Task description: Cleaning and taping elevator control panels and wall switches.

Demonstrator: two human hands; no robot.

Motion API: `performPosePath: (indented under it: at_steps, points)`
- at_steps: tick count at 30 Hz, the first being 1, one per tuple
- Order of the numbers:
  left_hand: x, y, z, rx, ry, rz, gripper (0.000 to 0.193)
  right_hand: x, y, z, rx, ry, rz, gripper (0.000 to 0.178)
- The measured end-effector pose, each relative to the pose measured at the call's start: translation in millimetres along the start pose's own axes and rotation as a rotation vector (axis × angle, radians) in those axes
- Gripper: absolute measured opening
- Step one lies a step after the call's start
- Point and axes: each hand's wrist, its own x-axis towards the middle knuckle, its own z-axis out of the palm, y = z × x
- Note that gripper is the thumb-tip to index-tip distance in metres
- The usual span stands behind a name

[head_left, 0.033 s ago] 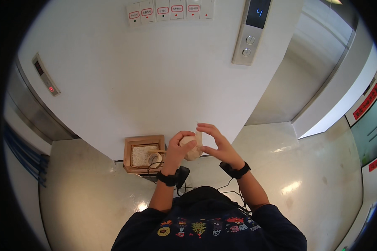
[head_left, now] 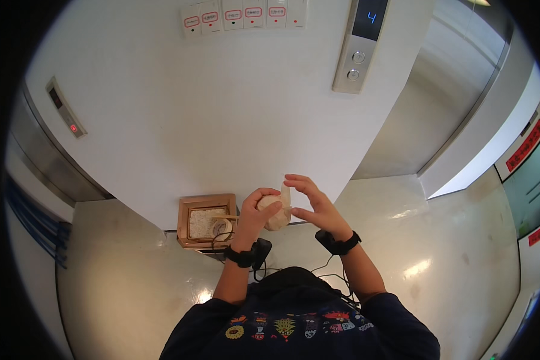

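My left hand (head_left: 257, 216) is wrapped around a cream-coloured roll of tape (head_left: 276, 221), its thumb lying across the near face. From the roll's right side a pale strip of tape (head_left: 285, 194) stands up. My right hand (head_left: 317, 210) is at this strip, thumb and index finger spread wide, with the fingertips at its lower and upper ends. How firmly they grip the strip is hard to make out. Both wrists wear black bands with small black boxes, and thin cables run from them.
Left of my hands stands a brown-framed bin top (head_left: 186, 239) with pale granules, a light-coloured ring (head_left: 221, 230) and a stick-like piece on it. Ahead is a white wall (head_left: 234, 132) with an elevator button panel (head_left: 355, 54) and several cards. Metal elevator doors flank it.
My right hand has shifted very slightly to the right, and the strip's edge has moved a little with it. The left hand and the roll have hardly moved.
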Motion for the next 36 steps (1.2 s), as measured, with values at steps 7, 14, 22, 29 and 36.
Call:
performPosePath:
  at_steps: [7, 14, 22, 29, 36]
  points:
    - [3, 3, 4, -0.005, 0.019, -0.02, 0.024, -2, 4, 4, -0.172, 0.172, -0.055, 0.023]
    - [5, -4, 5, 0.041, 0.076, -0.04, 0.021, 0, 6, 16, -0.543, 0.448, -0.232, 0.014]
    - [7, -9, 5, 0.058, 0.114, -0.024, 0.018, 0, 8, 32, -0.718, 0.432, -0.34, 0.017]
    - [6, -11, 2, 0.048, 0.098, -0.03, 0.016, -3, 7, 33, -0.62, 0.288, -0.263, 0.017]
    - [3, -5, -6, 0.057, 0.055, -0.035, 0.018, 3, 13, 8, -0.225, 0.353, -0.06, 0.019]
